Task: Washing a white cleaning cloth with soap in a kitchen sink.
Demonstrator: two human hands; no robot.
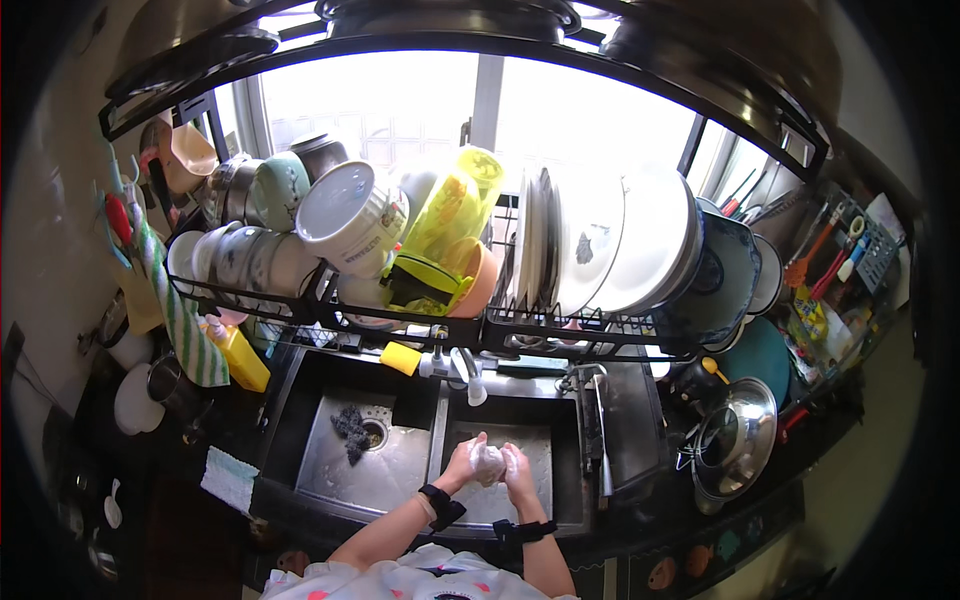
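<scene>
Over the right basin of a double kitchen sink (566, 427), my left hand (463, 459) and my right hand (517, 469) both hold a whitish, wet-looking lump (488, 463), perhaps a cloth or foam; its kind cannot be told. The fingers of both hands curl round it from either side. Above the hands hangs the faucet's spout (475, 391). A yellow sponge (400, 358) lies on the sink's back ledge, left of the faucet. Dark scouring mesh (351, 435) sits by the drain in the left basin. Black bands circle both wrists.
A black dish rack (570, 339) crowded with plates, bowls and a yellow-green bottle (454, 210) spans the back. Left of the sink stand a yellow detergent bottle (244, 360) and a folded cloth (229, 480). A metal bowl (739, 442) is at the right.
</scene>
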